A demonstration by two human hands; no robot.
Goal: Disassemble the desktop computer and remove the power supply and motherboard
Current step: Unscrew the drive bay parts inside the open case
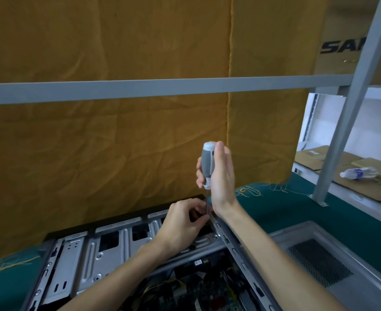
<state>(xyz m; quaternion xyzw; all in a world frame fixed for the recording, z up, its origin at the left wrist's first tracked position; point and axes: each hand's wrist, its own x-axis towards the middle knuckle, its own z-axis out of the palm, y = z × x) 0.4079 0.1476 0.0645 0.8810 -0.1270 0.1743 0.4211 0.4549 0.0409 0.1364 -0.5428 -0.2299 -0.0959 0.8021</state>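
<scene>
An open desktop computer case (108,245) lies on its side on the green bench, its silver drive cage facing up. The motherboard (205,290) with yellow and black cables shows inside at the bottom. My right hand (218,173) grips the grey and white handle of a screwdriver (208,162) held upright over the case's far right corner. My left hand (182,223) pinches the screwdriver's shaft near its tip, at the case's top edge. The tip and any screw are hidden by my fingers. The power supply is not visible.
The removed grey side panel (333,265) with a mesh vent lies to the right of the case. A mustard cloth (117,142) hangs behind, crossed by a grey frame bar (162,88). A slanted grey post (342,122), flat cardboard and a plastic bottle (358,172) sit at right.
</scene>
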